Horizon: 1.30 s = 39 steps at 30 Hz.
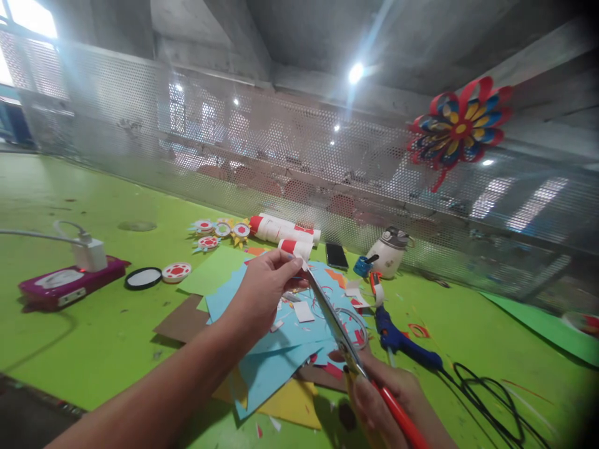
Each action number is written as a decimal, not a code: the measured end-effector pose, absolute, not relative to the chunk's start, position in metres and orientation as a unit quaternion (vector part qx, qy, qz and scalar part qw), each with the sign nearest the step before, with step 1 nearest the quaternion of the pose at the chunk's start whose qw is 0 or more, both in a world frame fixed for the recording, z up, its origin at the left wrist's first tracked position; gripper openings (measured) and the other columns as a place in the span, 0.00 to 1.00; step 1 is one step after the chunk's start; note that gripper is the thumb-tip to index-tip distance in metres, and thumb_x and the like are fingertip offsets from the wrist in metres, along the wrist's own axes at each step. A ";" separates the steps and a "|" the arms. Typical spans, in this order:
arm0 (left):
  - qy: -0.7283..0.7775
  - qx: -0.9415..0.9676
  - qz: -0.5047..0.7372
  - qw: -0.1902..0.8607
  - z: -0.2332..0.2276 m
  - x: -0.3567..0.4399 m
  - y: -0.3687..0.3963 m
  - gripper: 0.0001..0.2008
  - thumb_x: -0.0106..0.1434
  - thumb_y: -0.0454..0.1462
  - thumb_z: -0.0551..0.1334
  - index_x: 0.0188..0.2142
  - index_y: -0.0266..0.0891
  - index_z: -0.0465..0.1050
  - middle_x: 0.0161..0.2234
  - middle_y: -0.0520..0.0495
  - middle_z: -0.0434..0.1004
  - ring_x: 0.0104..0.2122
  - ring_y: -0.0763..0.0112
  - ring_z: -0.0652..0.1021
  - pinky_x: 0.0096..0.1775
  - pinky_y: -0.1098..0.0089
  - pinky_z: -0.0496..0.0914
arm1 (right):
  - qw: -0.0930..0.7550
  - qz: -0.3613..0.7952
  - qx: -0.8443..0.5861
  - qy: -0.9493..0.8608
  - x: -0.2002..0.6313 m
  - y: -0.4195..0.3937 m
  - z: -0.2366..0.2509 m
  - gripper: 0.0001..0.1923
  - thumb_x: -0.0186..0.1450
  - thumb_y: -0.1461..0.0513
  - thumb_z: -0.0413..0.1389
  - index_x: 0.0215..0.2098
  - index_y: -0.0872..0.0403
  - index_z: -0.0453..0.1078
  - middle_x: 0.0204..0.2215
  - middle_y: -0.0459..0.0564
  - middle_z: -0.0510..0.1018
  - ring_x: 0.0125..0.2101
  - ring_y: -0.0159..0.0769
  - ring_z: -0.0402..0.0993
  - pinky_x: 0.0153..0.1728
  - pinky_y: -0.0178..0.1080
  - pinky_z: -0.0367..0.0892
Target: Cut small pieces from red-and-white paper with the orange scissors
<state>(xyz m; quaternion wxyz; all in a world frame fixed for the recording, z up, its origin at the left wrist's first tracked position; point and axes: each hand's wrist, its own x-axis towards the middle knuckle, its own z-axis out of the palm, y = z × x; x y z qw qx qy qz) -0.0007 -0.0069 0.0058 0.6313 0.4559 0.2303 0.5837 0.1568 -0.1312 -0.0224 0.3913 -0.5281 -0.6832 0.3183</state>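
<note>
The left hand pinches a small paper scrap between thumb and fingertips, above the blue sheets. The right hand is curled tight on the red handles of the scissors, whose blades point up at the scrap. Just right of the blades lies a blue glue gun. Paper rolls and a phone sit farther back on the green table.

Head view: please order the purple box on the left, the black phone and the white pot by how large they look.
1. Purple box, clearly the largest.
2. White pot.
3. Black phone.
The pot and phone look close in size. The phone lies flat and both sit farther from the camera, so their order is unsure.
</note>
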 end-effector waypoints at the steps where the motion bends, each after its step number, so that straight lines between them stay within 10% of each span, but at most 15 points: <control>1: 0.229 0.456 0.585 0.631 0.006 0.000 -0.007 0.07 0.53 0.35 0.64 0.23 0.34 0.68 0.24 0.46 0.72 0.25 0.72 0.73 0.33 0.66 0.70 | 0.390 0.318 -0.531 -0.682 0.157 -0.131 -0.023 0.22 0.66 0.49 0.46 0.42 0.56 0.72 0.16 0.39 0.54 0.16 0.27 0.48 0.15 0.30 0.46; 39: 0.234 0.427 0.593 0.641 0.005 0.003 -0.011 0.06 0.53 0.33 0.63 0.23 0.34 0.66 0.23 0.48 0.71 0.25 0.73 0.73 0.34 0.68 0.70 | 0.381 0.266 -0.557 -0.688 0.157 -0.130 -0.025 0.26 0.66 0.47 0.44 0.41 0.58 0.73 0.15 0.41 0.58 0.16 0.29 0.53 0.18 0.33 0.52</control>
